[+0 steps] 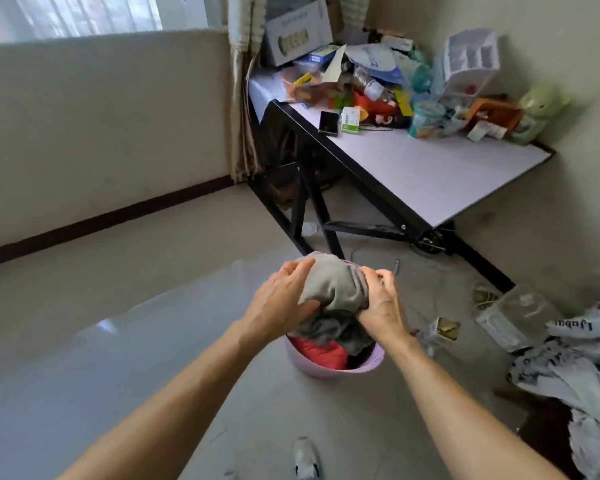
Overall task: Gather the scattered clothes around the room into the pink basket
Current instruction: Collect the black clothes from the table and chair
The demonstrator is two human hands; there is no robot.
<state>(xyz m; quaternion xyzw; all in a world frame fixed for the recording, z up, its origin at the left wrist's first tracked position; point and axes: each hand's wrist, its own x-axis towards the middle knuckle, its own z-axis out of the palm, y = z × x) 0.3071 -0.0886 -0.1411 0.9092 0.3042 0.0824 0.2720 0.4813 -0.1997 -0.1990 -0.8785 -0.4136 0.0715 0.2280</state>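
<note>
One pink basket (329, 370) stands on the floor (118, 341) just in front of the near corner of the table (430, 168), close to its black crossed legs. I count three pieces of cloth at it: a red garment (321, 351) lying inside against the near rim, a darker grey cloth (329, 329) heaped over that, and a light grey garment (333, 285) bunched on top, above the rim. Both of my hands are on that top bundle. My left hand (281, 299) wraps its left side, fingers laid over the cloth and thumb tucked under. My right hand (381, 303) grips the right side, fingers curled in and pinching a fold. The hands and the bundle hide the far rim of the basket. To the right of the basket, one grey-and-white printed cloth (575, 368) lies crumpled on the floor by the right wall, with one clear plastic package (513, 317) between it and the basket. One light shoe (305, 455) shows at the bottom edge, between my forearms. On the tabletop, the near right part is bare. One dark phone (328, 123) and one green-and-white box (350, 120) sit side by side near its front edge. Behind them a jumble of packets, bottles and boxes fills the far edge up to the wall, too tangled for me to count. One curtain (241, 98) hangs at the table's far left corner.
</note>
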